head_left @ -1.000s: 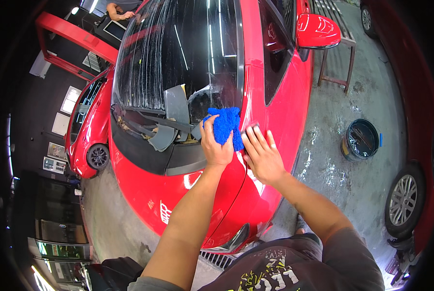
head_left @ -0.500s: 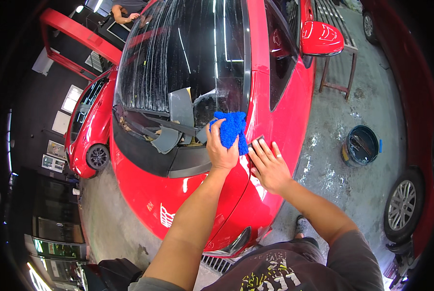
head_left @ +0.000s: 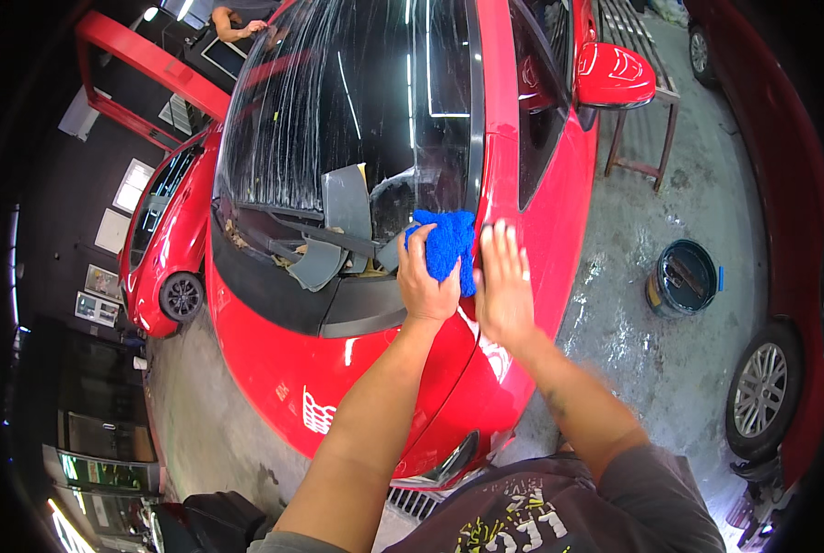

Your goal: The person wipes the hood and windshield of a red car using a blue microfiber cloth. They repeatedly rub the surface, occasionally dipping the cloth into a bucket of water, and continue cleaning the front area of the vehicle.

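On red car point(head_left: 449, 364), left hand point(head_left: 430, 284) pinching blue cloth point(head_left: 451, 243); right hand point(head_left: 506, 286) flattened alongside.

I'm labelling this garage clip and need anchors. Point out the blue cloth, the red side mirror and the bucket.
Blue cloth point(head_left: 449, 247): head view, middle of its crumpled face.
Red side mirror point(head_left: 615, 74): head view, on its glossy housing.
Bucket point(head_left: 654, 295): head view, on its outer wall.
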### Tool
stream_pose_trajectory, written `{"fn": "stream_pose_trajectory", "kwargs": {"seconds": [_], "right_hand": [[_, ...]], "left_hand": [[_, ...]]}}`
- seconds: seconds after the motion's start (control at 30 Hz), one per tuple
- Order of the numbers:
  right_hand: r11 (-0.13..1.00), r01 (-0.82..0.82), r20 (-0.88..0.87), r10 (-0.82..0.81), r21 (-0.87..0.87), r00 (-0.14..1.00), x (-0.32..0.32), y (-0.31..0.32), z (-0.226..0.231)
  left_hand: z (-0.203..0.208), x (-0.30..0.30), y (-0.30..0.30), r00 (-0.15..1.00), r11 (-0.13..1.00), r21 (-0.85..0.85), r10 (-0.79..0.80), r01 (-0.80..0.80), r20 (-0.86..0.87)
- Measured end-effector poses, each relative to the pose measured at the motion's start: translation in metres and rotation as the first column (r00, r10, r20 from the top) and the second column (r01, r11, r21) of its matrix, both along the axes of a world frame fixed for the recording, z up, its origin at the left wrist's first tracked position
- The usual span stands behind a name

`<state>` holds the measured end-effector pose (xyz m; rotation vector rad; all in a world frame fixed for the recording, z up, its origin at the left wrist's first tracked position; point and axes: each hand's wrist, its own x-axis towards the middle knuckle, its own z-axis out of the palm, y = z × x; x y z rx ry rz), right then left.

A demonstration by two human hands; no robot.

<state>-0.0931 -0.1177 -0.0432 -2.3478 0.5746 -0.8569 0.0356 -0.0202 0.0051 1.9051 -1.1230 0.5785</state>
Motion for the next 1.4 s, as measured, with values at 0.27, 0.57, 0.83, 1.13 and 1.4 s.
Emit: {"fn": "stream_pose_trajectory", "kwargs": {"seconds": [0.27, 0.57, 0.83, 1.13, 1.4], "right_hand": [[1.000, -0.013, -0.024, 0.013, 0.015, 1.000, 0.003, -0.011, 0.022], [0.997, 0.021, 0.054, -0.026, 0.080, 0.998, 0.031, -0.054, 0.037], [0.994, -0.086, -0.110, 0.092, 0.061, 0.990, -0.008, 0.010, 0.005], [0.984, -0.065, 0.027, 0.062, 0.165, 0.998, 0.018, -0.022, 0.028], [0.997, -0.024, 0.116, 0.015, 0.071, 0.993, 0.045, -0.101, 0.049]], "left_hand": [[0.001, -0.003, -0.001, 0.998, 1.000, -0.012, 0.008, -0.009, -0.070], [0.001, -0.002, -0.001, 0.999, 1.000, -0.004, 0.002, -0.002, -0.052], [0.004, 0.001, 0.009, 1.000, 1.000, 0.025, 0.013, -0.013, -0.016], [0.003, 0.001, 0.010, 0.995, 0.999, 0.027, 0.040, -0.038, -0.086], [0.004, -0.005, 0.000, 0.999, 1.000, 0.026, 0.008, -0.007, -0.051]]}}
